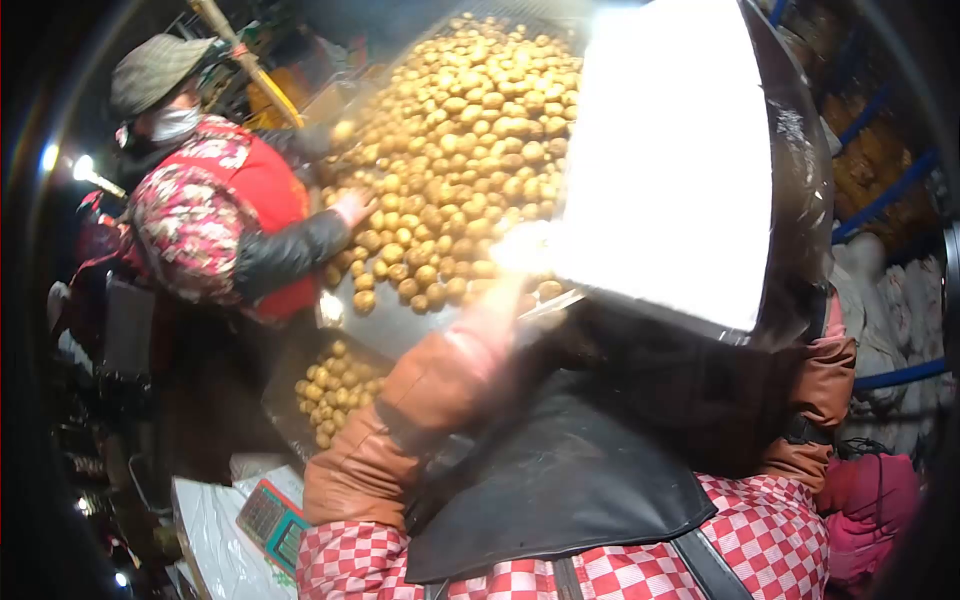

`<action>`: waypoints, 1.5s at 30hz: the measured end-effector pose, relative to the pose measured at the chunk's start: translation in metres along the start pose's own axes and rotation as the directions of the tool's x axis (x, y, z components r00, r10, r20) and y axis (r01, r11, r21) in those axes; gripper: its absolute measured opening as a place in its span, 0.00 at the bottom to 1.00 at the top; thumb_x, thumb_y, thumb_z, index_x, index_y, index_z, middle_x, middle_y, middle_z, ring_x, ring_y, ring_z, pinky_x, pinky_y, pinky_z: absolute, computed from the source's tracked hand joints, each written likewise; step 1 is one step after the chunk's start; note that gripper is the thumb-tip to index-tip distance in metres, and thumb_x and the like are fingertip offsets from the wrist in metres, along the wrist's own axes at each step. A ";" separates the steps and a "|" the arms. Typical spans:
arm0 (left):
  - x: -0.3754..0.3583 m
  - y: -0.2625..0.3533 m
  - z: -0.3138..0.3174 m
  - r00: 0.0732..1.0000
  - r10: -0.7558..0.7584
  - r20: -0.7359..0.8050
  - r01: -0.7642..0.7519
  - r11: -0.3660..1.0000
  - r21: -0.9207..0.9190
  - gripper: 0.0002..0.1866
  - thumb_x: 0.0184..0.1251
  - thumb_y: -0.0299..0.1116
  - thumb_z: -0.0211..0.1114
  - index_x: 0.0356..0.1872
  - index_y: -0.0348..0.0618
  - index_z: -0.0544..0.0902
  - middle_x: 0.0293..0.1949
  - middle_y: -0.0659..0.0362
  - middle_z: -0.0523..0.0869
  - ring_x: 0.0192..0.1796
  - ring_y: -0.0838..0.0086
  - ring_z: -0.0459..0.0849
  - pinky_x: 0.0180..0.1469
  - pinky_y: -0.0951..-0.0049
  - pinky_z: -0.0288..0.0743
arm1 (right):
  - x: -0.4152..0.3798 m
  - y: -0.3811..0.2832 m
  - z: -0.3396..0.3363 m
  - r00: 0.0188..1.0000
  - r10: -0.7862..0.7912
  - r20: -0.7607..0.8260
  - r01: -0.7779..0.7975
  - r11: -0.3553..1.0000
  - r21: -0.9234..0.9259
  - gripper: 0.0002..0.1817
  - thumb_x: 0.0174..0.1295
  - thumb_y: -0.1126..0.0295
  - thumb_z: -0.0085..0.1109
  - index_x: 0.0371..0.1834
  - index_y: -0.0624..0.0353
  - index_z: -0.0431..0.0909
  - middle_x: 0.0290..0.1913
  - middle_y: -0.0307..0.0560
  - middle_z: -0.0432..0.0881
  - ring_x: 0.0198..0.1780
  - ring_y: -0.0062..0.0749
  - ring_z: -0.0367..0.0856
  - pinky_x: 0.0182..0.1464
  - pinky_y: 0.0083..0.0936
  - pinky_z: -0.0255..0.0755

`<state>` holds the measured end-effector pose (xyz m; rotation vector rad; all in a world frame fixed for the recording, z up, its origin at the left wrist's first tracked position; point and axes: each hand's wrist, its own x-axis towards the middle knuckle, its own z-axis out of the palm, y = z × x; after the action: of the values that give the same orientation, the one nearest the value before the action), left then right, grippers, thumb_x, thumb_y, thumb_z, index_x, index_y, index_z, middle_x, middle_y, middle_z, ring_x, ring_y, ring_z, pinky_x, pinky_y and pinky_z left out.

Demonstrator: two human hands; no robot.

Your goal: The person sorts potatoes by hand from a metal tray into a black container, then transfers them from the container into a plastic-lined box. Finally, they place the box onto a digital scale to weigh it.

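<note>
A heap of small round yellow-brown potatoes covers a metal sorting table. My left hand reaches over the heap's near edge, at the lower left corner of a very bright white panel. Glare washes out its fingers, so what they touch or hold cannot be made out. My right arm, in a brown sleeve, hangs at the right below the panel. The right hand itself is hidden behind the panel and its dark plastic cover.
A co-worker in a red vest stands at the left, one hand among the potatoes. More potatoes lie in a container below the table. A scale display sits at the lower left. White sacks and blue bars stand at the right.
</note>
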<state>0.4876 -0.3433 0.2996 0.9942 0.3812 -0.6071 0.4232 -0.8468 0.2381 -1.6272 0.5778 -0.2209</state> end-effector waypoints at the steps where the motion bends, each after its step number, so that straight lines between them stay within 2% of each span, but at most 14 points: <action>1: 0.014 -0.008 -0.019 1.000 0.013 -0.007 -0.013 1.000 0.024 0.35 0.68 0.40 0.67 0.71 0.38 0.66 0.63 0.48 0.74 0.63 0.62 0.76 0.64 0.65 0.74 | 0.005 0.010 -0.029 0.995 -0.027 -0.096 0.014 0.991 -0.135 0.15 0.64 0.65 0.64 0.48 0.64 0.81 0.37 0.43 0.83 0.35 0.28 0.79 0.41 0.31 0.74; 3: 0.029 -0.033 -0.070 0.965 0.217 0.148 -0.247 0.940 0.234 0.31 0.68 0.38 0.66 0.70 0.40 0.68 0.62 0.50 0.76 0.62 0.65 0.77 0.64 0.68 0.74 | 0.016 0.027 -0.079 0.965 -0.058 -0.256 -0.023 0.953 -0.302 0.16 0.63 0.65 0.65 0.49 0.65 0.80 0.38 0.44 0.83 0.34 0.29 0.78 0.40 0.32 0.74; 5: 0.014 -0.023 -0.076 1.000 -0.012 -0.002 0.011 0.991 -0.132 0.25 0.69 0.25 0.61 0.68 0.43 0.74 0.65 0.53 0.75 0.66 0.68 0.74 0.69 0.68 0.69 | 0.020 0.038 -0.115 0.931 -0.077 -0.358 -0.067 0.925 -0.375 0.18 0.62 0.65 0.67 0.50 0.65 0.80 0.38 0.44 0.83 0.34 0.30 0.78 0.40 0.33 0.74; 6: 0.015 -0.036 -0.111 0.961 0.276 0.031 -0.253 0.823 0.508 0.26 0.67 0.23 0.62 0.67 0.44 0.74 0.65 0.53 0.76 0.67 0.67 0.74 0.68 0.67 0.69 | 0.022 0.042 -0.128 0.916 -0.087 -0.391 -0.082 0.914 -0.397 0.18 0.61 0.65 0.67 0.51 0.65 0.80 0.39 0.45 0.83 0.33 0.31 0.77 0.40 0.33 0.74; 7: 0.018 -0.048 -0.146 0.857 0.457 0.238 -0.376 0.239 0.895 0.28 0.65 0.21 0.63 0.67 0.45 0.75 0.65 0.53 0.76 0.68 0.67 0.73 0.68 0.67 0.69 | 0.022 0.047 -0.128 0.911 -0.099 -0.401 -0.069 0.920 -0.385 0.19 0.61 0.65 0.68 0.51 0.65 0.80 0.39 0.45 0.83 0.33 0.31 0.77 0.40 0.33 0.74; 10: 0.032 -0.067 -0.199 0.888 0.448 0.100 -0.332 0.476 0.814 0.29 0.60 0.20 0.68 0.65 0.43 0.77 0.62 0.52 0.79 0.64 0.66 0.77 0.66 0.66 0.72 | 0.053 0.081 -0.157 0.908 -0.149 -0.390 -0.031 0.908 -0.419 0.16 0.58 0.68 0.71 0.47 0.62 0.81 0.36 0.39 0.82 0.32 0.25 0.77 0.36 0.25 0.74; 19: 0.023 -0.068 -0.264 0.686 0.697 0.207 -0.096 -0.195 0.976 0.30 0.64 0.43 0.66 0.68 0.50 0.74 0.66 0.51 0.76 0.69 0.58 0.72 0.72 0.55 0.62 | 0.085 0.111 -0.095 0.975 -0.003 -0.220 -0.161 0.673 -0.722 0.16 0.62 0.69 0.65 0.53 0.60 0.80 0.43 0.45 0.84 0.37 0.32 0.79 0.44 0.30 0.76; 24: 0.055 -0.053 -0.219 0.856 0.428 -0.289 0.393 -0.177 0.902 0.36 0.60 0.49 0.66 0.71 0.54 0.70 0.70 0.53 0.71 0.70 0.57 0.70 0.75 0.50 0.55 | 0.113 0.161 -0.054 0.969 0.160 -0.188 -0.246 0.580 -0.777 0.17 0.63 0.72 0.63 0.56 0.57 0.78 0.48 0.46 0.82 0.41 0.32 0.79 0.47 0.30 0.76; 29: 0.048 -0.084 -0.240 0.586 0.804 0.099 0.249 -0.295 0.923 0.15 0.64 0.41 0.58 0.48 0.50 0.83 0.54 0.54 0.83 0.61 0.58 0.77 0.61 0.53 0.70 | 0.097 0.188 -0.038 0.945 0.269 -0.188 -0.308 0.528 -0.792 0.19 0.64 0.74 0.61 0.59 0.53 0.77 0.52 0.47 0.80 0.46 0.33 0.79 0.49 0.30 0.76; 32: 0.026 -0.023 -0.191 0.881 0.383 -0.277 0.357 -0.155 0.921 0.21 0.65 0.44 0.58 0.57 0.51 0.79 0.60 0.54 0.80 0.66 0.59 0.73 0.69 0.55 0.63 | 0.107 0.170 -0.041 0.939 0.229 -0.256 -0.340 0.530 -0.777 0.20 0.65 0.75 0.60 0.61 0.51 0.77 0.54 0.48 0.79 0.48 0.34 0.79 0.50 0.30 0.76; 35: 0.030 -0.054 -0.216 0.807 0.575 -0.134 0.238 -0.110 0.965 0.24 0.66 0.45 0.58 0.63 0.51 0.76 0.63 0.54 0.77 0.70 0.60 0.69 0.73 0.57 0.57 | 0.144 0.144 -0.038 0.953 0.003 -0.303 -0.230 0.657 -0.718 0.22 0.66 0.77 0.59 0.63 0.49 0.76 0.57 0.48 0.78 0.50 0.34 0.78 0.52 0.30 0.76; 42: 0.040 -0.075 -0.238 0.786 0.611 -0.096 0.204 -0.110 0.973 0.33 0.65 0.47 0.60 0.71 0.52 0.67 0.71 0.55 0.69 0.75 0.61 0.61 0.76 0.57 0.51 | 0.137 0.033 0.207 0.975 -0.165 0.148 0.163 0.986 0.028 0.26 0.67 0.80 0.56 0.67 0.45 0.74 0.63 0.50 0.76 0.56 0.35 0.78 0.55 0.30 0.75; 44: 0.044 -0.081 -0.251 0.777 0.622 -0.099 0.208 -0.105 0.972 0.37 0.63 0.49 0.62 0.74 0.52 0.64 0.74 0.55 0.64 0.77 0.60 0.57 0.77 0.55 0.48 | 0.093 -0.029 0.289 0.961 0.160 0.225 -0.074 0.935 -0.348 0.23 0.68 0.78 0.55 0.65 0.43 0.76 0.48 0.44 0.82 0.36 0.25 0.80 0.39 0.25 0.76; 45: 0.051 -0.079 -0.255 0.710 0.696 -0.110 0.244 -0.097 0.965 0.38 0.63 0.49 0.62 0.74 0.52 0.63 0.75 0.55 0.62 0.77 0.59 0.56 0.78 0.54 0.47 | 0.088 -0.025 0.312 0.917 0.164 0.364 -0.037 0.943 -0.332 0.22 0.68 0.77 0.57 0.64 0.50 0.76 0.53 0.49 0.80 0.47 0.31 0.79 0.50 0.26 0.75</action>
<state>0.4699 -0.1699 0.0911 2.8464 0.2308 0.0456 0.6494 -0.6167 0.1988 -1.8840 0.4022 0.2864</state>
